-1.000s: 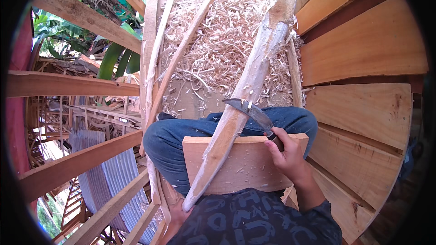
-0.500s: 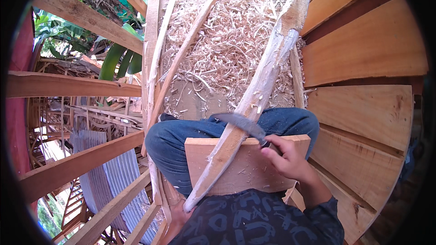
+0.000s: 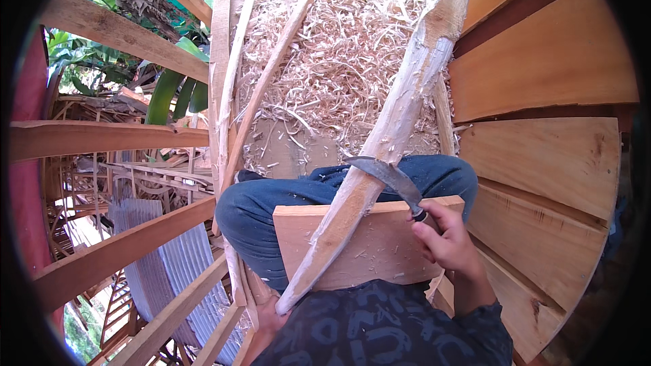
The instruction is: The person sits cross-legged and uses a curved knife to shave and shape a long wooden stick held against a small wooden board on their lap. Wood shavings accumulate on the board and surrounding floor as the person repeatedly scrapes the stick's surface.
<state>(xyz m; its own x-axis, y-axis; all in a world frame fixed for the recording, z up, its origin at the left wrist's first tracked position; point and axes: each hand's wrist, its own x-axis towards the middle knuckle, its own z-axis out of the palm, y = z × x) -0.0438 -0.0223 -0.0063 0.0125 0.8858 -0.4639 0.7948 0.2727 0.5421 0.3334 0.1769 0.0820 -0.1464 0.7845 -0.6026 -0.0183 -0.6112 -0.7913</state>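
A long, partly peeled wooden pole [image 3: 393,118] slants across my lap, its near end by my left hip. My right hand [image 3: 444,237] is closed round the dark handle of a curved knife [image 3: 390,175]. The blade lies across the top of the pole, its tip pointing left. At the pole's near end is my left hand [image 3: 271,312], which appears to grip it; its fingers are mostly hidden behind the pole and my shirt. A flat board [image 3: 366,247] rests on my lap beneath the pole, with small chips on it.
Wood shavings [image 3: 346,61] cover the floor ahead. Two thin wooden strips [image 3: 271,74] lean along the left side. Slatted wooden rails [image 3: 108,137] stand at the left, corrugated metal sheets [image 3: 183,264] beyond them. Wide wooden planks [image 3: 542,169] wall the right side.
My right hand and the knife have moved to the right, and the blade has slid toward the pole's right side. The pole and my left hand stay nearly in place.
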